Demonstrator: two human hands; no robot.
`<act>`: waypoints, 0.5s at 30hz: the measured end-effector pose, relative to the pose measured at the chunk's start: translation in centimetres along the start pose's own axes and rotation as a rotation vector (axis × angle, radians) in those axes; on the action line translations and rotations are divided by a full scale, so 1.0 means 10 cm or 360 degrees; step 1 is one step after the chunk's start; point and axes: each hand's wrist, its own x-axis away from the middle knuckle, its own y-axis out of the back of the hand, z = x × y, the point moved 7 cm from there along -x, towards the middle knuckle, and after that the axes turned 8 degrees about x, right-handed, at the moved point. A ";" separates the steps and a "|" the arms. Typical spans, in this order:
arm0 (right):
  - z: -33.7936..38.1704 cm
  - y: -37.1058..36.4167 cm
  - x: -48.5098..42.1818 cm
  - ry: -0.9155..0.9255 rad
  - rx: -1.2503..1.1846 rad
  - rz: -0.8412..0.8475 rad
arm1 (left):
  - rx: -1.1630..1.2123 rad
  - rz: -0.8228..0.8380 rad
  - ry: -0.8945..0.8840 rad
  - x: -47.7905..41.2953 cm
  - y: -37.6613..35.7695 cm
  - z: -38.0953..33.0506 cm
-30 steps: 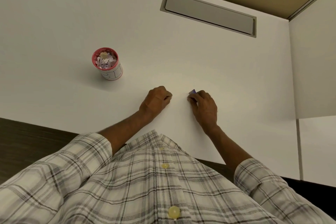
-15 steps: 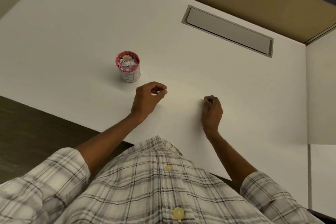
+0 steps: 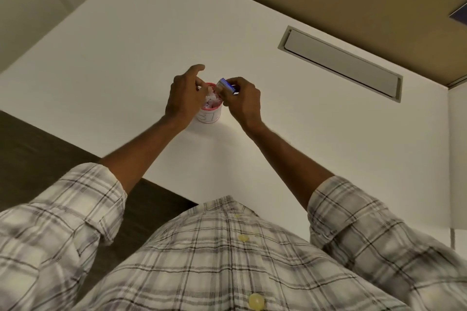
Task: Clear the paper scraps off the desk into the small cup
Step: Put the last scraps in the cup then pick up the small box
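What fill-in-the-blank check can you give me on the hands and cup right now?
1. The right hand pinches a ____ scrap.
2. The left hand is over the cup, which stands on the ____.
3. The cup stands ____, not tipped.
Missing words: blue; desk; upright.

cup (image 3: 211,115) rim half hidden behind left hand (image 3: 183,96), its grip unclear, blue scrap (image 3: 225,84) blurred
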 end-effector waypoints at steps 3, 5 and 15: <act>0.11 -0.05 -0.06 0.0050 0.0193 0.0014 | 0.0012 0.0017 0.0022 -0.04 0.01 0.03; 0.14 -0.07 -0.08 0.0051 0.0203 0.0017 | 0.0020 0.0034 0.0034 -0.06 0.01 0.04; 0.21 -0.15 -0.04 0.0321 0.0550 0.0066 | 0.0033 0.0228 -0.0214 -0.15 0.03 -0.07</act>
